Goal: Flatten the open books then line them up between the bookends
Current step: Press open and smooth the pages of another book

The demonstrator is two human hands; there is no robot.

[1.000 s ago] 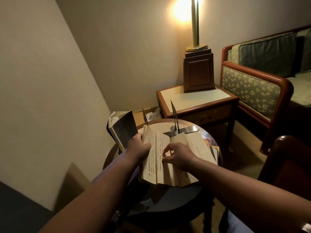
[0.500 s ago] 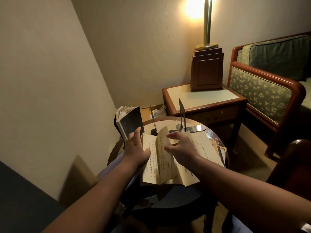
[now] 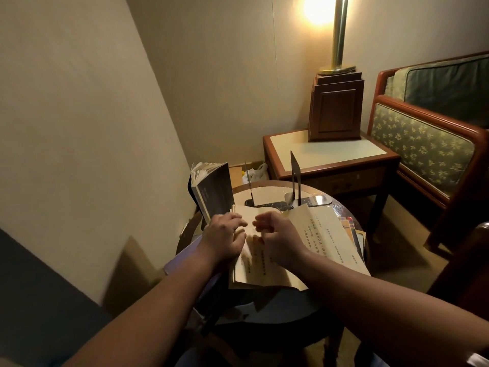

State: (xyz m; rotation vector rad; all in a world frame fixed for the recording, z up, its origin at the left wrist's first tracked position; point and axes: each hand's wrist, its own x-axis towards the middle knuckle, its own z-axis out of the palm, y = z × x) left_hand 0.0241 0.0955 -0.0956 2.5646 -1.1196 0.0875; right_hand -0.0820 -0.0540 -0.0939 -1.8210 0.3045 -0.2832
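An open book (image 3: 328, 242) with cream pages of printed text lies on the round wooden table (image 3: 341, 207). My left hand (image 3: 225, 234) rests on its left pages, fingers spread and palm down. My right hand (image 3: 277, 239) sits at the book's middle fold, fingers curled onto the pages. A dark-covered book (image 3: 214, 192) stands tilted at the table's left edge, its pages fanned at the top. Behind the open book two thin metal bookends stand upright, the left bookend (image 3: 249, 181) and the right bookend (image 3: 295, 176), with a gap between them.
More books or magazines (image 3: 352, 231) lie under the open book at the right. A square side table (image 3: 330, 154) with a lamp base (image 3: 336, 107) stands behind. A cushioned wooden sofa (image 3: 428, 144) is at the right, the wall close on the left.
My right hand has laid the lifted leaf over to the left and come down onto the middle fold. My left hand has moved from the book's left edge onto the pages. The camera has moved closer.
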